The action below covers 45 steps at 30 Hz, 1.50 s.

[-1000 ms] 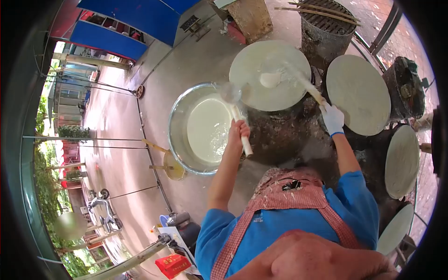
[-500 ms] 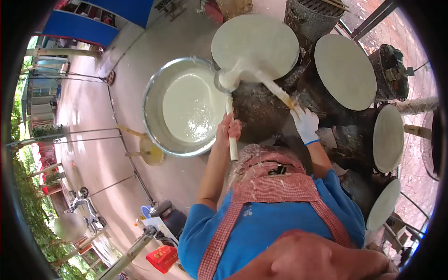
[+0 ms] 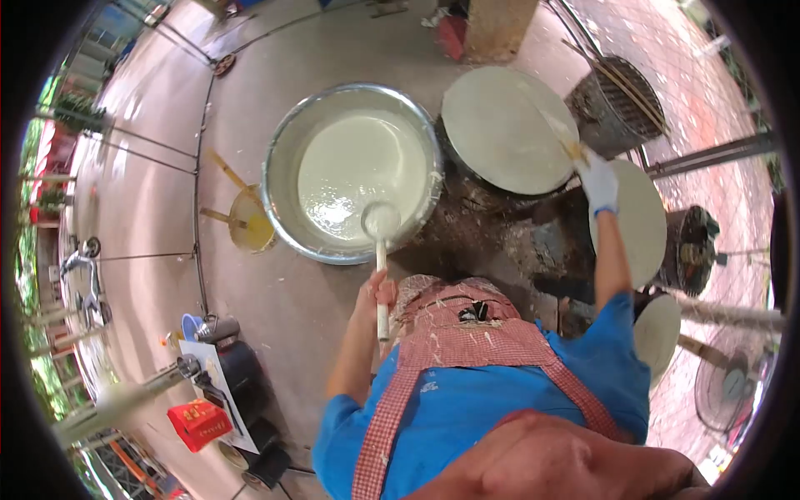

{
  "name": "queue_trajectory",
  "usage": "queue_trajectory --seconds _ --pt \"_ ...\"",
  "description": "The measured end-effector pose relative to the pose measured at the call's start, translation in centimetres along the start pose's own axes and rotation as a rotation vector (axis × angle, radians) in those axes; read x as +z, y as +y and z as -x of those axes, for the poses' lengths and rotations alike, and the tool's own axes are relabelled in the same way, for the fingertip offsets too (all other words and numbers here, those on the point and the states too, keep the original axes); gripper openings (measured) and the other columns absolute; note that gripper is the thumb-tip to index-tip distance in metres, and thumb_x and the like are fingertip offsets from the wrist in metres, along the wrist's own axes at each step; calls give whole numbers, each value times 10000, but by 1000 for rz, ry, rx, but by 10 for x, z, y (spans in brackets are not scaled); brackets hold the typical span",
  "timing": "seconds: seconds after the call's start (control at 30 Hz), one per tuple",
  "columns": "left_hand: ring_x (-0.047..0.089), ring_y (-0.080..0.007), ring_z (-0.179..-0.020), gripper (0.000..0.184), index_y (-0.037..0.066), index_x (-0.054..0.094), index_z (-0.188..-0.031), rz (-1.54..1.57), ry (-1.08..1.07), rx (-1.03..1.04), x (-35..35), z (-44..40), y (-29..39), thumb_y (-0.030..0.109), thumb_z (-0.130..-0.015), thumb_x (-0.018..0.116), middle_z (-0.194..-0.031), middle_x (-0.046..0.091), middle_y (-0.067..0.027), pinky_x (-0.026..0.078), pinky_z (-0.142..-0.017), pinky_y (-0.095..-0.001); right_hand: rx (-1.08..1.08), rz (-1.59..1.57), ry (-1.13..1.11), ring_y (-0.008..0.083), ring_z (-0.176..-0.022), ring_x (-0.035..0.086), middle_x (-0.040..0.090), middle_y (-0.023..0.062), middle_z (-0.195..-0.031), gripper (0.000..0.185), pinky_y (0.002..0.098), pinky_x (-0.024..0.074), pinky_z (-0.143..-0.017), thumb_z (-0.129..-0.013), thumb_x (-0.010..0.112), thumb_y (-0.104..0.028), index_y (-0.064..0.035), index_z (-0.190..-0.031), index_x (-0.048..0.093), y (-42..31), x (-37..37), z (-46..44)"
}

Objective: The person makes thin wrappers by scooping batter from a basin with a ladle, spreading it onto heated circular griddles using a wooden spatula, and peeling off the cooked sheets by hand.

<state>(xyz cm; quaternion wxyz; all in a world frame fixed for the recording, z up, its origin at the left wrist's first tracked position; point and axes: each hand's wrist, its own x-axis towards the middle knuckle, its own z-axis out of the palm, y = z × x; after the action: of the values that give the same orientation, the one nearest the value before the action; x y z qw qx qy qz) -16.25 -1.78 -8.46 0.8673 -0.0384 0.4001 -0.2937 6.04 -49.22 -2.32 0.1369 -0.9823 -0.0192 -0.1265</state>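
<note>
My left hand [image 3: 379, 290] is closed around the pale handle of a ladle [image 3: 382, 223], its round bowl tipped over the near rim of a large metal basin [image 3: 275, 150]. White batter [image 3: 362, 162] fills much of that basin. My right hand [image 3: 598, 185], in a white glove, grips a wooden-handled tool [image 3: 575, 152] at the right edge of a round griddle [image 3: 479, 125]. A thin white layer coats this griddle. Motion blurs the tool's far end, so its shape cannot be made out.
More round griddles follow on the right, one coated white [image 3: 637, 225] and another pale one [image 3: 658, 333]. A sooty drum [image 3: 621, 108] with sticks across it stands beyond. Left of the basin sits a small bowl of yellow liquid [image 3: 254, 221]. A fan [image 3: 723, 387] is at lower right.
The ladle has come down and toward me, now over the basin's near side. My right hand has swung outward to the griddle's right edge with the tool. The view has turned.
</note>
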Motion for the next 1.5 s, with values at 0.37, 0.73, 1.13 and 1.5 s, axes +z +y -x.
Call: queue_trajectory --seconds 0.37,0.73,1.13,1.5 --pt "279 -45 -378 196 75 539 -1050 549 -190 312 -70 22 -61 161 -894 458 -523 314 20 244 -302 -177 -450 621 -615 344 -769 617 621 204 -833 230 404 498 -662 -633 582 -164 -39 -816 643 -219 -77 -233" --pt "287 -46 -385 254 61 512 -1107 588 -274 273 -71 59 -28 187 -907 417 -546 321 12 256 -305 -178 -384 445 -808 233 -642 618 631 176 -746 375 368 483 -610 -608 612 -179 -36 -953 647 -219 -104 -170" --pt "302 -49 -382 201 142 498 -1086 341 -119 451 -136 192 58 211 -910 429 -548 333 9 267 -292 -176 -774 -270 -901 169 -691 583 643 87 -871 439 265 463 -608 -707 586 -231 -58 -1111 575 -430 44 -77" --pt "292 -50 -354 75 181 447 -914 513 36 684 -227 247 14 216 -879 503 -523 333 20 235 -286 -177 -1613 470 -404 260 -678 643 655 115 -738 176 410 490 -550 -679 551 -183 -82 -732 685 -751 274 70"
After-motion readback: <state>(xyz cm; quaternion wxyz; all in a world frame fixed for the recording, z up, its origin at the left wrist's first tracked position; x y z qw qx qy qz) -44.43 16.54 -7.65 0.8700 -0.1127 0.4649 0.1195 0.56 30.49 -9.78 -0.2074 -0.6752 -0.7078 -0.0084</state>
